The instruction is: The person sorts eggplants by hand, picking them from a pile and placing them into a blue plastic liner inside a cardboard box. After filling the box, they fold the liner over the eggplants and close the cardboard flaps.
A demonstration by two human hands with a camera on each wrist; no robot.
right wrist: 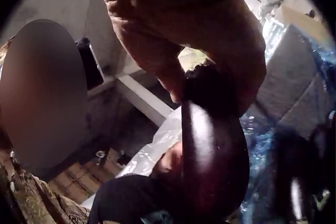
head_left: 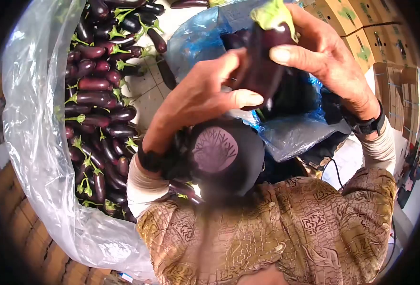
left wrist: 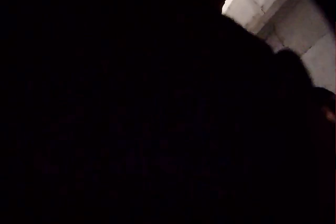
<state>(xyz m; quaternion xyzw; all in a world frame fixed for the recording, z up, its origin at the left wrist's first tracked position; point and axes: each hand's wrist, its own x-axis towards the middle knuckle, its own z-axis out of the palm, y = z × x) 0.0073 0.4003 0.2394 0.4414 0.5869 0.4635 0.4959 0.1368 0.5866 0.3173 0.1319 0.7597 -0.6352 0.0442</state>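
A dark purple eggplant (head_left: pixel 266 59) with a green cap hangs above a blue-lined container in the head view. My right hand (head_left: pixel 326 59) grips it near the cap, thumb across its upper side. My left hand (head_left: pixel 203 90) holds its lower end between thumb and fingers. In the right wrist view the right hand (right wrist: pixel 178 24) pinches the cap end of the glossy eggplant (right wrist: pixel 215 150), with part of the left hand (right wrist: pixel 170 161) beside it. The left wrist view is almost wholly dark.
Many eggplants (head_left: pixel 93 97) lie piled at the left inside a clear plastic sheet (head_left: pixel 37 109). Blue plastic film (head_left: pixel 191 42) lines the container below the hands, with dark eggplants inside. Cardboard boxes (head_left: pixel 381 42) stand at the right. A capped head is below the hands.
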